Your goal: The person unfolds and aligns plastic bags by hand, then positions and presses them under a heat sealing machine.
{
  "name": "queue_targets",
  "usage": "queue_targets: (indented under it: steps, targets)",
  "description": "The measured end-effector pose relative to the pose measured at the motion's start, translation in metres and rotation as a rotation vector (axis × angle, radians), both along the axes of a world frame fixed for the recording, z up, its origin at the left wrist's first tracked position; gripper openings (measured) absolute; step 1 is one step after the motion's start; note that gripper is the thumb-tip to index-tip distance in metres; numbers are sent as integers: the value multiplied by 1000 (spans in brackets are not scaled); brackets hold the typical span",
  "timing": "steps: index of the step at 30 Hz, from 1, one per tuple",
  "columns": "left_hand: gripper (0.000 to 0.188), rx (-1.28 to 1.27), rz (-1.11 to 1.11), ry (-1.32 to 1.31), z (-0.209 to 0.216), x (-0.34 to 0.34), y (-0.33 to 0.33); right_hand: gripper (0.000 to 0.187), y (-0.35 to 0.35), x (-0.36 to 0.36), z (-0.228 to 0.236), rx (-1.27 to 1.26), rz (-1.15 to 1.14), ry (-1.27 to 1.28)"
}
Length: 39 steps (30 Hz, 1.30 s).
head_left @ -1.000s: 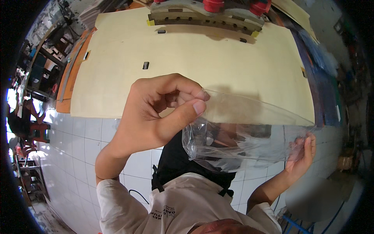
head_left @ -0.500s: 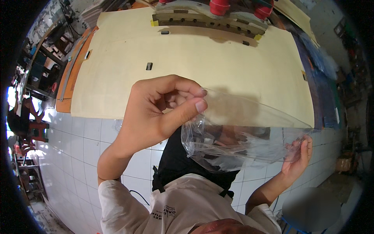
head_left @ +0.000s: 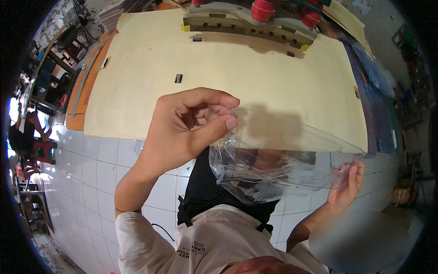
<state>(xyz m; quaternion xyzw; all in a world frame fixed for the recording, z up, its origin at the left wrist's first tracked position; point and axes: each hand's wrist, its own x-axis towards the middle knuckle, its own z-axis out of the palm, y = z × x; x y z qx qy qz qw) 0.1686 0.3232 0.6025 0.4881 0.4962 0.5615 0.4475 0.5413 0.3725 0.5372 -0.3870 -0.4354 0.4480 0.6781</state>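
A length of clear plastic film (head_left: pixel 273 171), creased and seemingly in more than one layer, hangs stretched between my two hands in front of my body. My left hand (head_left: pixel 187 128) holds its upper left corner between thumb and fingertips, over the near edge of the table. At the film's far right end, my right hand (head_left: pixel 347 182) grips it with bent fingers, lower and nearer to me. Through the film I can see the pale yellow board, the table's edge and my dark apron. Whether the film is a bag or a folded sheet I cannot tell.
A large pale yellow board (head_left: pixel 141 77) covers the table. On it lie small dark blocks (head_left: pixel 178 78). At the far side stands a machine with a slotted metal bar (head_left: pixel 246 28) and red fittings (head_left: pixel 263 11). Blue plastic (head_left: pixel 376 73) lies at the right, and a red stool (head_left: pixel 43 150) stands left.
My left hand and the film's left end have shifted slightly left. My right hand still grips the other end. The view has moved a little, so the table appears slightly farther right.
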Motion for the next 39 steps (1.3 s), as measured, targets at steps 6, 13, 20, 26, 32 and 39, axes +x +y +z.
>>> queue_targets:
  steps: [6, 13, 20, 26, 32, 39]
  targets:
    - [18, -132, -17, 70, 2, -3, -1, 23, 1, 0, -1, -10, 55, 7]
    - [17, -100, 18, 72, -4, -4, -2, 25, 0, 1, 4, 6, 127, -12]
    - [15, -49, 2, 98, -6, -3, 0, 25, -2, -1, 6, -36, 98, -15]
    - [14, -15, -8, 71, -13, -1, 3, 26, -1, 3, 3, -37, 103, -35]
    - [21, -83, -51, 12, -6, -2, 5, 25, 0, 1, 5, -51, 101, -50]
    - [27, -88, -49, -72, -6, -4, 5, 38, 10, 0, 7, -58, 72, -94]
